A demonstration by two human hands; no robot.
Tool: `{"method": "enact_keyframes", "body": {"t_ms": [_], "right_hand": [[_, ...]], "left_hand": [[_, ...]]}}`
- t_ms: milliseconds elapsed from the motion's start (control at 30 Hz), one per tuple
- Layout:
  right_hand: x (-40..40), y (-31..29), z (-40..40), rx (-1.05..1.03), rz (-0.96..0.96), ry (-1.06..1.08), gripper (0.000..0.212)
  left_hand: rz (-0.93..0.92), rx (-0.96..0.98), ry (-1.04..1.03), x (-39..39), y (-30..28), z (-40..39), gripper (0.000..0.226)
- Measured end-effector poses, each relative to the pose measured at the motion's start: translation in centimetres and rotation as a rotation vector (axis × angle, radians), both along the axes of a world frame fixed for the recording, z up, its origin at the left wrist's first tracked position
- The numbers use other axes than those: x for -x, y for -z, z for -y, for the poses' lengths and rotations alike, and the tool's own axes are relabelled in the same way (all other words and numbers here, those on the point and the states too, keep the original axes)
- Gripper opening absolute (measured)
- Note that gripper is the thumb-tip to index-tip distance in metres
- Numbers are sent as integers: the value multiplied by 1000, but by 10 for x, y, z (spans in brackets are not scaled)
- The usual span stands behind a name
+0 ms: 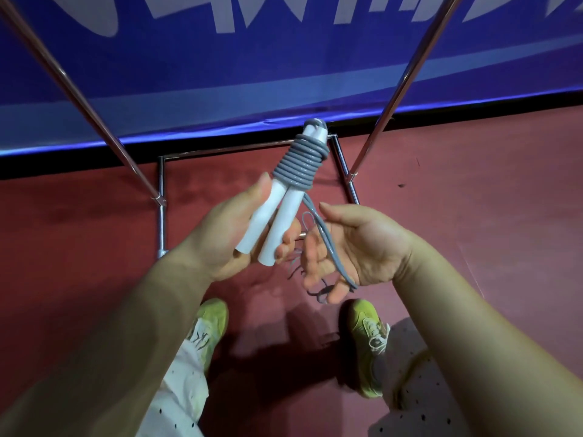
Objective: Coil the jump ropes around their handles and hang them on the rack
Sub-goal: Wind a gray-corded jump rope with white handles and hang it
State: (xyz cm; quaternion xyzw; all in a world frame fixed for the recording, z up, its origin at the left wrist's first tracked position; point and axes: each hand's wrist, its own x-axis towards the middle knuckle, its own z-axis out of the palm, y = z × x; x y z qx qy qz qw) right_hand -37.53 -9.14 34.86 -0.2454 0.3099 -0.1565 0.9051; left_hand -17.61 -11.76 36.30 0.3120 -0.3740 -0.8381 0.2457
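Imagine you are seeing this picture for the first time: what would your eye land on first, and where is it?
First, the two white handles in the centre, held side by side in the left hand, with grey rope coiled tightly round their upper half. Beside them, the right hand lies palm up with the loose rope end running across it. Behind, a shiny metal rack stands on the red floor before a blue banner.
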Motion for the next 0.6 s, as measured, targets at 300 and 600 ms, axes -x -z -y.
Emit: {"method": "enact_keyframes", "body": {"t_ms": [300,600], "right_hand": [[-2,15,0,-25,325,-69,40],[-13,8,-2,-76,64,104,34]], "left_hand": [[-257,-15,40,-11,2,9,46],[-277,8,50,-19,1,15,47]]}}
